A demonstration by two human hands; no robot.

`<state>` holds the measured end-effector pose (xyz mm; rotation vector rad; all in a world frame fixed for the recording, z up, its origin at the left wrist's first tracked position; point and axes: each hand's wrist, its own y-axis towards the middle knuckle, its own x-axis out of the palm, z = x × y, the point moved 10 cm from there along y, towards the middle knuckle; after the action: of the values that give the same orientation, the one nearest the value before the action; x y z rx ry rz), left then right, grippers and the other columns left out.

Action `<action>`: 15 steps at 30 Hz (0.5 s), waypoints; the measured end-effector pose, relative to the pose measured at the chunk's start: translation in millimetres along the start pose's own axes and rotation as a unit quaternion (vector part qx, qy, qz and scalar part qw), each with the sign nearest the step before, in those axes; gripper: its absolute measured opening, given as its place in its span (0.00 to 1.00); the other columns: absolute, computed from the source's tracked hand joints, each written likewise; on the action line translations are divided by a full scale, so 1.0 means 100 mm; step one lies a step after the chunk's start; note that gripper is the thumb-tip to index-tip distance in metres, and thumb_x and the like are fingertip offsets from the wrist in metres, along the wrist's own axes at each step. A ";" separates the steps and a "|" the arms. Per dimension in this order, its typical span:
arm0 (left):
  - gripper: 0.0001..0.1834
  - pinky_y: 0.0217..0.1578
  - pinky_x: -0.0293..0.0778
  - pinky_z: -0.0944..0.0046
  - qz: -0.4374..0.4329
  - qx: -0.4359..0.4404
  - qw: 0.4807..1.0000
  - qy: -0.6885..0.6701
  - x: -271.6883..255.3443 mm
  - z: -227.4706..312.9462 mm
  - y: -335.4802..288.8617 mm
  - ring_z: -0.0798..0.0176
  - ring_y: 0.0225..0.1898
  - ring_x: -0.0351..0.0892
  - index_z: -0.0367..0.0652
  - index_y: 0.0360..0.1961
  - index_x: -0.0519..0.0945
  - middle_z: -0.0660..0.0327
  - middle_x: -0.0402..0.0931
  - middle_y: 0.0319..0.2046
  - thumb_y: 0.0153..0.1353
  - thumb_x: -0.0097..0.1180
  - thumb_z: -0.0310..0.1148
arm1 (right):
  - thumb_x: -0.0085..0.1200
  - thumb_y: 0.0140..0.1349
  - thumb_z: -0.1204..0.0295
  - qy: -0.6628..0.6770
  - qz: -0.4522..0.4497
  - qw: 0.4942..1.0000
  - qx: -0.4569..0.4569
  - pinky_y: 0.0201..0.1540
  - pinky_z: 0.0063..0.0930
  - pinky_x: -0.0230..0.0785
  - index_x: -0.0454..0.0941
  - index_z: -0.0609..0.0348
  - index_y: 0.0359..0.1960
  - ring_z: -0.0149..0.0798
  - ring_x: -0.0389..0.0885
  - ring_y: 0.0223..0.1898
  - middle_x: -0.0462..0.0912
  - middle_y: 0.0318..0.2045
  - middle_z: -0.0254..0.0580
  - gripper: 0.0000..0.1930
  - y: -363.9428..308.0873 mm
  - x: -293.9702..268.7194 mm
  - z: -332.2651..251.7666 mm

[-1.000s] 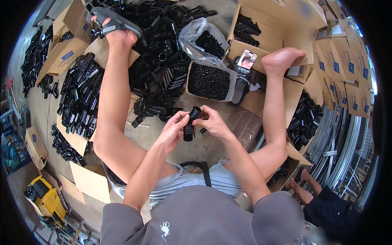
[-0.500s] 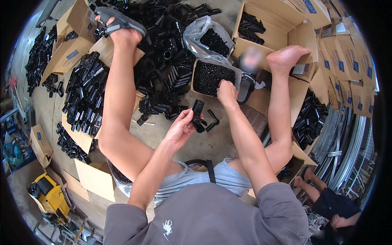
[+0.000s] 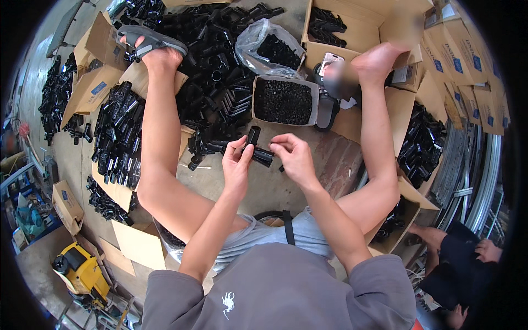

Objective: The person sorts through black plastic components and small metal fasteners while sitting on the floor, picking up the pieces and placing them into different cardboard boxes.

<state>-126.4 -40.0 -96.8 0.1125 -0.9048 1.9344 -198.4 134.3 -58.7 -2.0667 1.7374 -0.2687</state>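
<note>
Between my knees, my left hand is closed on a black plastic pipe fitting, its thumb and fingers gripping one side. The fitting has a tube end pointing up and another toward the lower right. My right hand is close on the right, thumb and fingertips pinched together beside the fitting. Whatever is in that pinch is too small to make out. Just beyond the hands is a cardboard box of small black pieces.
Black fittings lie heaped on the floor ahead and in a stack at left. A clear plastic bag holds black parts. Open cartons stand at far right. Another person is at lower right; a yellow machine at lower left.
My right hand has come back from the box of small pieces to the fitting. My left hand has turned the fitting and raised it slightly.
</note>
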 end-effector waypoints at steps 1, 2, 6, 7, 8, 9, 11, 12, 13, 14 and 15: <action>0.17 0.51 0.75 0.70 -0.006 0.017 1.000 0.003 0.03 0.04 0.00 0.73 0.49 0.78 0.39 0.58 0.76 0.61 0.81 0.52 0.71 0.62 0.25 | 0.63 0.65 0.73 -0.006 -0.002 1.000 0.006 0.41 0.25 0.77 0.86 0.66 0.44 0.28 0.86 0.36 0.90 0.35 0.41 0.10 -0.06 0.04 -0.03; 0.17 0.51 0.75 0.71 -0.013 0.034 0.999 0.005 0.06 0.09 -0.02 0.73 0.50 0.78 0.37 0.58 0.75 0.60 0.80 0.53 0.71 0.61 0.24 | 0.63 0.66 0.74 -0.012 -0.004 1.000 0.013 0.40 0.23 0.76 0.86 0.67 0.44 0.27 0.84 0.36 0.89 0.35 0.40 0.09 -0.10 0.08 -0.06; 0.17 0.53 0.74 0.71 -0.019 0.096 0.992 0.075 0.15 0.21 -0.11 0.72 0.52 0.78 0.36 0.57 0.76 0.58 0.80 0.54 0.69 0.62 0.23 | 0.64 0.66 0.74 0.023 -0.020 0.999 0.040 0.38 0.22 0.75 0.87 0.67 0.43 0.25 0.83 0.35 0.89 0.34 0.37 0.09 -0.13 0.13 0.03; 0.16 0.53 0.74 0.71 -0.020 0.112 0.989 0.096 0.19 0.23 -0.13 0.72 0.53 0.77 0.36 0.56 0.76 0.58 0.79 0.55 0.69 0.63 0.22 | 0.64 0.66 0.74 0.037 -0.031 0.998 0.050 0.38 0.22 0.75 0.87 0.67 0.43 0.25 0.83 0.34 0.88 0.34 0.37 0.09 -0.12 0.14 0.06; 0.16 0.54 0.73 0.70 -0.021 0.126 0.985 0.117 0.23 0.24 -0.16 0.71 0.53 0.77 0.36 0.55 0.76 0.58 0.79 0.55 0.69 0.63 0.22 | 0.64 0.65 0.74 0.052 -0.027 0.997 0.052 0.38 0.24 0.75 0.88 0.67 0.42 0.26 0.83 0.34 0.89 0.33 0.38 0.09 -0.11 0.13 0.08; 0.15 0.55 0.73 0.70 -0.032 0.137 0.980 0.139 0.29 0.24 -0.19 0.70 0.55 0.77 0.35 0.54 0.77 0.57 0.79 0.56 0.68 0.63 0.21 | 0.65 0.64 0.73 0.068 -0.023 0.996 0.055 0.38 0.25 0.75 0.88 0.67 0.41 0.26 0.83 0.33 0.89 0.32 0.39 0.09 -0.12 0.11 0.12; 0.15 0.56 0.73 0.69 -0.004 0.144 0.981 0.132 0.29 0.21 -0.20 0.69 0.55 0.77 0.33 0.54 0.77 0.56 0.79 0.56 0.68 0.62 0.20 | 0.64 0.64 0.73 0.103 -0.021 0.993 0.050 0.37 0.27 0.75 0.88 0.68 0.39 0.27 0.83 0.33 0.89 0.30 0.41 0.08 -0.12 0.12 0.14; 0.16 0.57 0.73 0.68 -0.005 0.150 0.977 0.151 0.31 0.22 -0.24 0.68 0.56 0.77 0.32 0.55 0.76 0.55 0.79 0.56 0.68 0.62 0.20 | 0.63 0.64 0.74 0.057 -0.018 0.997 0.043 0.38 0.28 0.75 0.88 0.68 0.39 0.28 0.83 0.33 0.89 0.31 0.41 0.08 -0.17 0.10 0.14; 0.15 0.57 0.73 0.68 0.008 0.142 0.979 0.149 0.25 0.21 -0.26 0.68 0.55 0.77 0.32 0.55 0.76 0.56 0.79 0.55 0.68 0.61 0.19 | 0.62 0.65 0.74 0.010 -0.021 0.999 0.028 0.39 0.29 0.75 0.87 0.68 0.39 0.28 0.84 0.34 0.89 0.31 0.42 0.08 -0.18 0.13 0.08; 0.15 0.57 0.73 0.68 0.014 0.148 0.977 0.151 0.20 0.21 -0.29 0.68 0.55 0.77 0.32 0.55 0.77 0.56 0.79 0.54 0.68 0.61 0.19 | 0.61 0.65 0.74 -0.013 0.000 1.000 0.005 0.40 0.29 0.75 0.87 0.69 0.39 0.29 0.84 0.34 0.89 0.31 0.43 0.09 -0.19 0.15 0.04; 0.15 0.57 0.73 0.68 0.019 0.146 0.977 0.153 0.18 0.18 -0.30 0.68 0.54 0.77 0.32 0.55 0.77 0.56 0.80 0.54 0.68 0.61 0.19 | 0.61 0.66 0.74 -0.037 0.026 0.999 -0.012 0.40 0.30 0.75 0.87 0.69 0.40 0.29 0.84 0.35 0.90 0.31 0.43 0.09 -0.22 0.12 0.02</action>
<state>-117.5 -30.4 -59.4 -0.0328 -0.4206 2.0408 -176.0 125.5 -52.5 -2.0181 1.7555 -0.1553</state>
